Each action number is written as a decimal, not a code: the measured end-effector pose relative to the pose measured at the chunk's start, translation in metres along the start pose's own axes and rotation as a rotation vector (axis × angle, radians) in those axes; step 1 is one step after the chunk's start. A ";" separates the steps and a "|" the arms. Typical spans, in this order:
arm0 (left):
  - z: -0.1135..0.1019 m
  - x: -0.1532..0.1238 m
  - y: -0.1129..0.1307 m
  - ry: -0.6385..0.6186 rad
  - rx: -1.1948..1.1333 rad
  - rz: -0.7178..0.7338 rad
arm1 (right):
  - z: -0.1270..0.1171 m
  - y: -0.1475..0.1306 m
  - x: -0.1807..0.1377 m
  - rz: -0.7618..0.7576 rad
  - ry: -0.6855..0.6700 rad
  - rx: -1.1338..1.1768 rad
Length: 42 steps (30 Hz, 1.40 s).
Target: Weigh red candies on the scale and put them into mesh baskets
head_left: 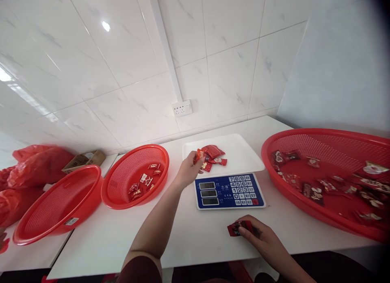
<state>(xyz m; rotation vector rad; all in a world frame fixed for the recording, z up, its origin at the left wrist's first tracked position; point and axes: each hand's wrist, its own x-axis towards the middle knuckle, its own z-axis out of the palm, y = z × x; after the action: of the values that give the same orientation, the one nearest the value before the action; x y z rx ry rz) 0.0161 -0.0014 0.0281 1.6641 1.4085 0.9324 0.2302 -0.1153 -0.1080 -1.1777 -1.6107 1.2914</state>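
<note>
My left hand [188, 170] reaches over the white pan of the scale [243, 153], its fingers pinched on a red candy packet [199, 154] at the edge of a small pile of red packets [213, 156]. My right hand [262, 238] rests on the white table near the front edge, fingers closed on another dark red packet [239, 227]. The scale's blue keypad and displays [229, 190] face me, between my two hands.
A large red basket [304, 138] with several packets sits at the right. A smaller red basket [122, 169] holding some packets stands left of the scale, another red basket [45, 210] further left. Red plastic bags [33, 163] and a cardboard box [83, 160] lie at the far left.
</note>
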 end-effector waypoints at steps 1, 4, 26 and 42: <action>0.005 -0.013 0.000 -0.048 -0.028 0.017 | -0.001 0.002 0.000 0.004 0.007 0.022; 0.027 -0.057 -0.007 -0.268 -0.040 0.028 | -0.004 0.008 -0.002 0.029 0.000 0.163; 0.081 -0.098 -0.059 -0.475 0.036 0.063 | -0.005 -0.011 -0.004 0.205 -0.043 0.087; 0.088 -0.100 -0.069 -0.464 -0.127 -0.008 | -0.007 -0.008 -0.003 0.169 -0.154 0.080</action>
<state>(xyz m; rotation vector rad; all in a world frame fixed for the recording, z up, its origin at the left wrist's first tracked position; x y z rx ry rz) 0.0506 -0.1008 -0.0788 1.6436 1.0203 0.5655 0.2362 -0.1169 -0.0991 -1.2113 -1.5777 1.5736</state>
